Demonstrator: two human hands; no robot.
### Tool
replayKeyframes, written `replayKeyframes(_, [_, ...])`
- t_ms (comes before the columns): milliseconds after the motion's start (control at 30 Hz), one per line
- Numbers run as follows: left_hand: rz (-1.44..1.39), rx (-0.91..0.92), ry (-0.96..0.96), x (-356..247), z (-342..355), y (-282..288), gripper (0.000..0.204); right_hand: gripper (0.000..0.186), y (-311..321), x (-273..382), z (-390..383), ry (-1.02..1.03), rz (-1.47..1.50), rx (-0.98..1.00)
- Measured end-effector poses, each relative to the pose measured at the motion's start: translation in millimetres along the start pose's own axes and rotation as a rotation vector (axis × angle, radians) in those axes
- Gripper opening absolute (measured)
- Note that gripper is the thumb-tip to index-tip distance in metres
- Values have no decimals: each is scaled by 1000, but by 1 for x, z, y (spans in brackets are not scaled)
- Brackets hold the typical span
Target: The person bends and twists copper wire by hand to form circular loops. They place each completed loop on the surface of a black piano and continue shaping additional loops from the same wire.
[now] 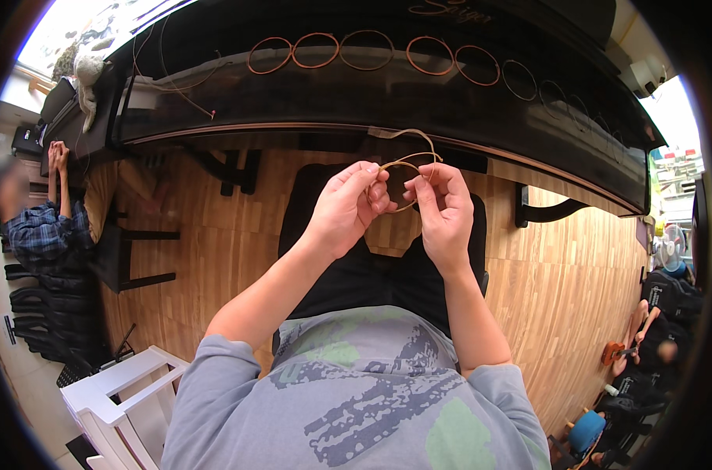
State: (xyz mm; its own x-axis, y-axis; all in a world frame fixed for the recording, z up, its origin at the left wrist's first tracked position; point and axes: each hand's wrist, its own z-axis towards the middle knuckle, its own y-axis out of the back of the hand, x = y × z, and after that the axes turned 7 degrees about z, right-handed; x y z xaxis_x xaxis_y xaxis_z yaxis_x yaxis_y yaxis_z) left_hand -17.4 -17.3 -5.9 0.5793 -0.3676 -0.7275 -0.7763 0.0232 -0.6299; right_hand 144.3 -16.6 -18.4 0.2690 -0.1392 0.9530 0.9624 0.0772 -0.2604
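Observation:
A brass-coloured wire instrument string (pixel 403 163), bent into a small loop, is between my two hands above my lap. My left hand (pixel 346 202) is closed on the left side of the loop. My right hand (pixel 445 213) pinches its right side between thumb and fingers. One pale tail of the string curves up toward the front edge of the glossy black piano (pixel 293 98). Along its top lie several coiled strings, copper-coloured ones (pixel 315 66) toward the left and middle, silvery ones (pixel 520 97) toward the right. An uncoiled thin string (pixel 187 97) sprawls at the left end.
At the left a person (pixel 50 227) sits beside a dark stool (pixel 133 251). A white wooden chair (pixel 105 392) stands at the lower left. Toward the right edge another person holds a small orange ukulele (pixel 612 352). Wooden flooring (pixel 544 290) spreads beneath.

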Motion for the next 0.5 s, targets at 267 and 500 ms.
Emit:
replayKeyframes(267, [113,120,38,-10,0,8,21,19,-5,13,-1,27,-115,42])
replayKeyframes(500, [358,-25,-170,-8,3,7,18,15,-7,13,-1,-39,101,24])
